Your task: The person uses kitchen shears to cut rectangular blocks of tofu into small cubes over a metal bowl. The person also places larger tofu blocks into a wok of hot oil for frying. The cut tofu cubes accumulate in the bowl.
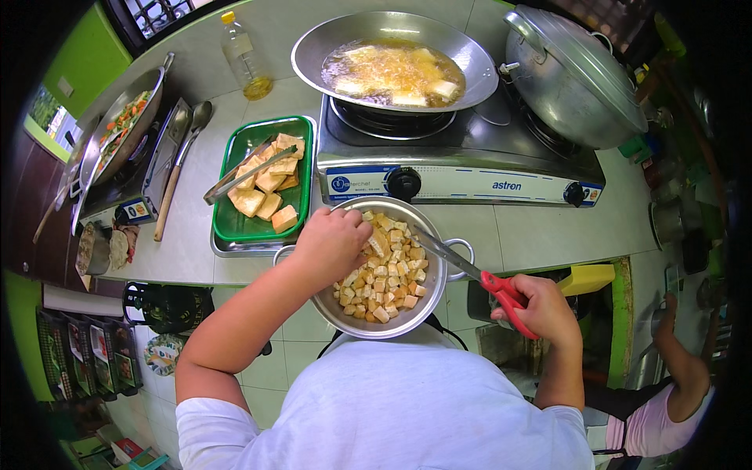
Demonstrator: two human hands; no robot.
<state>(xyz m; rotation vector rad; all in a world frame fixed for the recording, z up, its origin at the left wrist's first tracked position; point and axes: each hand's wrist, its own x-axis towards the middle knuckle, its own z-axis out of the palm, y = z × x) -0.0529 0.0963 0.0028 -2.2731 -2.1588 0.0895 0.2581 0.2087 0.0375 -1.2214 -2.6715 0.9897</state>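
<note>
My left hand (335, 244) is over the left side of a metal pot (432, 308), its fingers closed around a piece of fried tofu (377, 242). Small tofu cubes (390, 285) cover the bottom of the pot. In my right hand (543, 308) are red-handled scissors (499, 288), their blades reaching over the pot's right rim. To the left, a green tray (220, 220) holds larger fried tofu blocks (268, 181), with metal tongs (249, 172) lying across them. Behind the pot, pale pieces fry in bubbling oil in a wide wok (482, 70).
The wok and a large lidded pot (578, 82) stand on a gas stove (464, 141). An oil bottle (247, 59) stands behind the tray. At left are a wooden-handled ladle (176, 170) and a pan of vegetables (150, 88). Another person (664, 405) is at the far right.
</note>
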